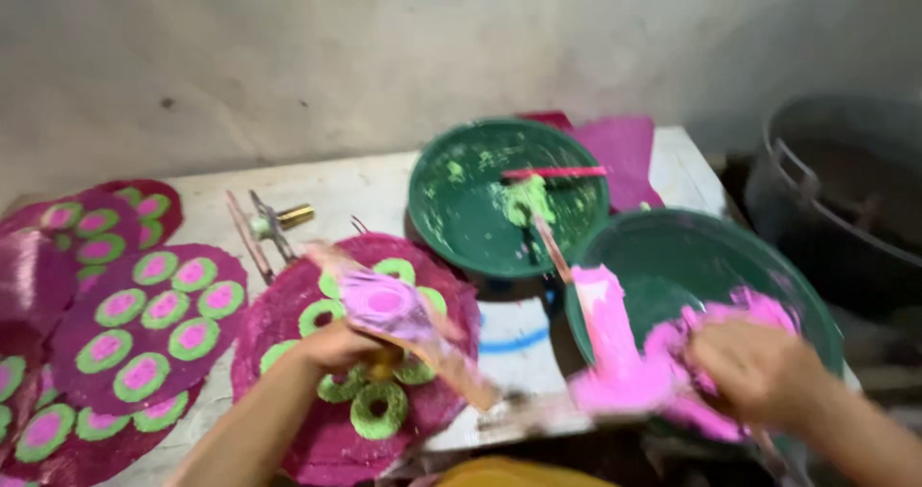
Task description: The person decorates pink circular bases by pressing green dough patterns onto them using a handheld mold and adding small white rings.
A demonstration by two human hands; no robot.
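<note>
- Far to the left of the green bowl of pink paste, magenta discs already filled lie overlapping on the white surface; each carries green rings with pink centres.
- Behind these, still left of that bowl, a thin stick and a small metal tool with a brass-coloured end rest on the surface.
- The magenta disc in work lies nearer, left of the bowl and at the surface's front edge; it bears green rings, most with empty middles, one toward its top filled pink.
- The left hand sits over this disc, curled closed around a wooden-handled stamp or paddle whose flat face is smeared with pink paste; the tool is blurred, so its exact shape cannot be told.
- A second green bowl, holding dabs of green paste and a red-handled tool across its top, stands behind and to the left of the pink bowl, their rims close together.
- A magenta sheet lies behind the pink bowl, partly under the green-paste bowl.
- The pink bowl stands at the surface's right front corner, with thick pink paste piled along its near side.
- The right hand is down in that paste, fingers bent and coated; whether it grips anything cannot be told through the blur.
- A large dark tub stands right of the bowl, off the surface.
</note>
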